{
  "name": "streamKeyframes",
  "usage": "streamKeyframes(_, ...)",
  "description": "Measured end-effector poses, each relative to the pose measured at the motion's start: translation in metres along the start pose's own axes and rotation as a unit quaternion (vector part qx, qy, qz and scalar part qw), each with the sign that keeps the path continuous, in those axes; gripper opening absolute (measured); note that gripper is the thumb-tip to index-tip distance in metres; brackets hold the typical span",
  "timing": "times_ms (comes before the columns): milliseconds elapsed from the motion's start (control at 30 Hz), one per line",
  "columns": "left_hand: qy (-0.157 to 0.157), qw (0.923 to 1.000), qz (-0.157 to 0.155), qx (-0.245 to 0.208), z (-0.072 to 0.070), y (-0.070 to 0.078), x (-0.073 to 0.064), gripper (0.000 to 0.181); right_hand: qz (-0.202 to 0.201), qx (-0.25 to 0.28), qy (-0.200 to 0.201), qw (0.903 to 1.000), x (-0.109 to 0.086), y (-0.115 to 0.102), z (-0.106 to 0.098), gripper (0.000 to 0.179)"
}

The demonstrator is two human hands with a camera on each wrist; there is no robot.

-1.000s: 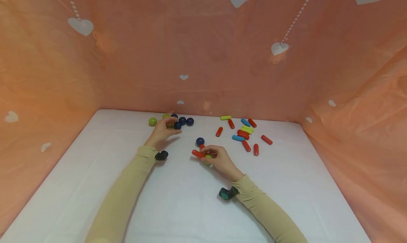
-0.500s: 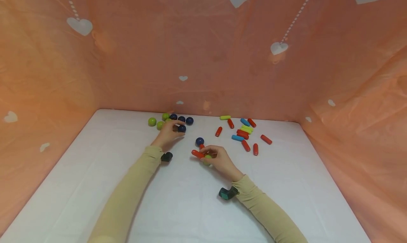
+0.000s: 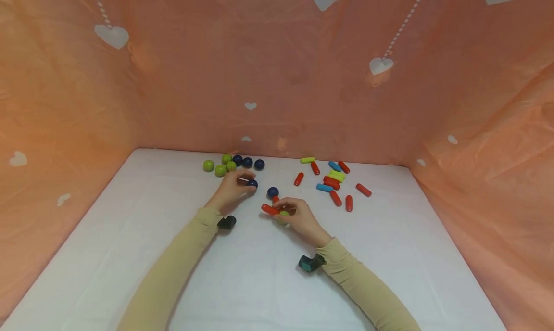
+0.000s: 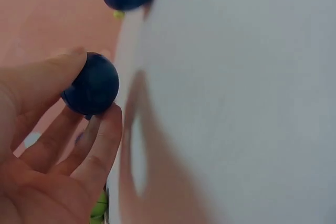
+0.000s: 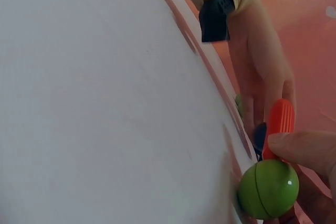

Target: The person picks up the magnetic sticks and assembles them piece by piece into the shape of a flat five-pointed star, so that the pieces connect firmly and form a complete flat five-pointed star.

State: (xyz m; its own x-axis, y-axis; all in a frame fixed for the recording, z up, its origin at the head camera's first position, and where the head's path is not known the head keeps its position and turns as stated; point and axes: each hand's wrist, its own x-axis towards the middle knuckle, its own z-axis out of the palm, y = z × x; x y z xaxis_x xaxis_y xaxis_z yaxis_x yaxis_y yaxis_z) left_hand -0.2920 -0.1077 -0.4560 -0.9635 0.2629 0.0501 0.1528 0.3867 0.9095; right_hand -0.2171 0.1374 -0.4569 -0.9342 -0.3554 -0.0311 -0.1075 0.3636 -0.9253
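Note:
A dark blue ball [image 4: 94, 85] is pinched between the thumb and fingertips of my left hand [image 3: 231, 189], held just above the white table. My right hand [image 3: 303, 220] grips a red rod [image 3: 269, 209] that meets a green ball [image 3: 283, 217]. In the right wrist view, the thumb presses on the red rod [image 5: 281, 119] just by the green ball [image 5: 269, 189]. From under the right fingers a second red rod [image 3: 276, 200] runs away to another dark blue ball [image 3: 272, 192]. The right fingers partly cover these joints.
Several green balls [image 3: 220, 170] and dark blue balls [image 3: 259, 164] lie at the back left of the white table [image 3: 242, 283]. Loose red [image 3: 363, 190], blue [image 3: 324, 187] and yellow rods [image 3: 308, 160] lie scattered at the back right. Orange cloth walls [image 3: 277, 81] enclose the table.
My left hand has carried its blue ball away from the back group, toward the right and nearer to me, uncovering the green balls. The right hand and its joined pieces have stayed in place.

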Motion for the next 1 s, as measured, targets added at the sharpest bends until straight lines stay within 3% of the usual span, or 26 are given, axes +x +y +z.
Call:
streamKeyframes(233, -0.025, 0.9965, -0.005, -0.08, -0.002, 0.004, -0.018, 0.045, -0.007, 0.0, 0.0, 1.0, 0.0, 0.002, 0.0, 0.026)
streamKeyframes(300, -0.03, 0.9949, -0.019, -0.094, -0.002, 0.006, -0.025, 0.045, -0.008, 0.0, 0.001, 1.0, 0.0, 0.003, 0.001, 0.026)
streamKeyframes(700, -0.054, 0.9893, -0.062, -0.121, 0.006, 0.004, -0.053, 0.043, -0.015, -0.002, 0.003, 0.9999, 0.001, 0.004, 0.002, 0.026)
streamKeyframes(1000, -0.055, 0.9867, -0.051, -0.144, 0.011, 0.003, -0.058, 0.044, -0.016, -0.011, 0.008, 0.9998, 0.002, 0.003, 0.003, 0.026)
